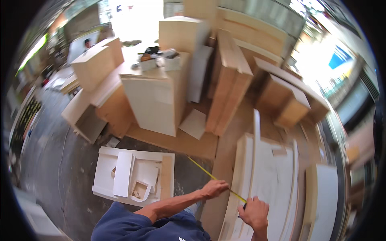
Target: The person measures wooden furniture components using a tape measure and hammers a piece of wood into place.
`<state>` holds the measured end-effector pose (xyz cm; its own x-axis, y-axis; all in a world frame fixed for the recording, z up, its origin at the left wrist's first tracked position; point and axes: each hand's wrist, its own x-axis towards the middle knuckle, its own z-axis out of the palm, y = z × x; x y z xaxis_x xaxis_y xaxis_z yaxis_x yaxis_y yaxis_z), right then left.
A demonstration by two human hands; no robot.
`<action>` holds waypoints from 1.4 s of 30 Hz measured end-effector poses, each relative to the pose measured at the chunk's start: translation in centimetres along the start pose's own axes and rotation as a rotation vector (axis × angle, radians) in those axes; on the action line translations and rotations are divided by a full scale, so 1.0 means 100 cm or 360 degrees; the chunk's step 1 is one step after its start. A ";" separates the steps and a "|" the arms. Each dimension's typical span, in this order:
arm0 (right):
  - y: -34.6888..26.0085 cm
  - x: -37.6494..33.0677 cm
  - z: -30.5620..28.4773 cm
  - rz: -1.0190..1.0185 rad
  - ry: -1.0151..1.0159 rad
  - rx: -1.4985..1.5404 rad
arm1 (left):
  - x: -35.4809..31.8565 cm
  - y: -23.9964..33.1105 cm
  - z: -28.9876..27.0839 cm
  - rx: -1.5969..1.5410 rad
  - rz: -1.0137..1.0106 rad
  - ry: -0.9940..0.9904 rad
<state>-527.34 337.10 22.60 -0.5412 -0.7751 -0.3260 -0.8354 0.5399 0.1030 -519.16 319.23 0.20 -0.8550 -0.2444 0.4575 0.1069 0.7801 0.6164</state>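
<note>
A yellow tape measure [203, 169] stretches out in front of me, its blade running up and to the left over the grey floor. My left hand [215, 188] is closed on the blade partway along. Further right, my right hand [255, 213] wraps round the case end, of which only a small dark part shows. Beneath and beyond my right hand lie long white panels [271, 180] with pale wooden edges, stacked flat. Left of my left forearm, a white panel piece [167, 164] with a raised strip and wooden offcuts rests on the floor.
Ahead stands a tall white cabinet [150, 102] with small items on top. Upright wooden panels [229, 88] lean beside it, and box-like wooden units [281, 96] sit at the far right. A white-faced box [325, 197] flanks the stack. Another person [87, 43] is far off.
</note>
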 end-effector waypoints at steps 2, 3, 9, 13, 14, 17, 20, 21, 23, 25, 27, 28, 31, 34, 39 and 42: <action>0.017 0.057 -0.025 -0.0123 -0.0005 -0.0096 | 0.036 -0.025 -0.005 -0.0090 -0.0140 0.0091; 0.024 0.083 -0.042 -0.0181 -0.0052 -0.0143 | 0.054 -0.038 -0.010 -0.0130 -0.0200 0.0021; 0.095 0.211 -0.143 -0.0493 0.0387 -0.0533 | 0.156 -0.131 -0.023 -0.0220 -0.0534 0.0071; 0.138 0.264 -0.251 -0.0519 0.0565 -0.0585 | 0.206 -0.192 -0.027 0.0001 -0.0770 0.0047; 0.148 0.278 -0.269 -0.0509 0.0617 -0.0538 | 0.215 -0.207 -0.024 -0.0011 -0.0791 0.0064; 0.173 0.311 -0.341 -0.0507 0.0736 -0.0611 | 0.245 -0.244 -0.027 0.0224 -0.0998 0.0024; 0.208 0.355 -0.389 -0.0559 0.0867 -0.0584 | 0.287 -0.264 -0.032 0.0254 -0.1180 0.0037; 0.215 0.371 -0.406 -0.0595 0.0855 -0.0572 | 0.303 -0.271 -0.033 0.0229 -0.1261 -0.0002; 0.216 0.408 -0.432 -0.0695 0.0793 -0.0592 | 0.316 -0.297 -0.032 0.0212 -0.1312 0.0070; 0.205 0.445 -0.448 -0.0788 0.0661 -0.0719 | 0.335 -0.296 -0.035 0.0068 -0.1428 0.0104; 0.194 0.479 -0.465 -0.0857 0.0569 -0.0832 | 0.353 -0.289 -0.040 -0.0022 -0.1514 0.0266; 0.187 0.493 -0.470 -0.0906 0.0489 -0.0923 | 0.356 -0.292 -0.049 -0.0090 -0.1577 0.0414; 0.160 0.538 -0.472 -0.1061 0.0449 -0.1094 | 0.331 -0.306 -0.048 -0.0042 -0.1840 0.0509; 0.127 0.581 -0.463 -0.1213 0.0400 -0.1247 | 0.294 -0.308 -0.041 -0.0090 -0.2228 0.0479; 0.081 0.640 -0.439 -0.1398 0.0270 -0.1413 | 0.211 -0.308 -0.007 0.0002 -0.2646 0.0679; 0.053 0.655 -0.419 -0.1491 0.0249 -0.1463 | 0.165 -0.303 0.021 -0.0201 -0.2958 0.0930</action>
<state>-571.23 275.41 41.20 0.3195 -0.7938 -0.5175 -0.6239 -0.5873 0.5157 -537.62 292.75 -12.31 0.3145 -0.7316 -0.6049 -0.5303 -0.6639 0.5272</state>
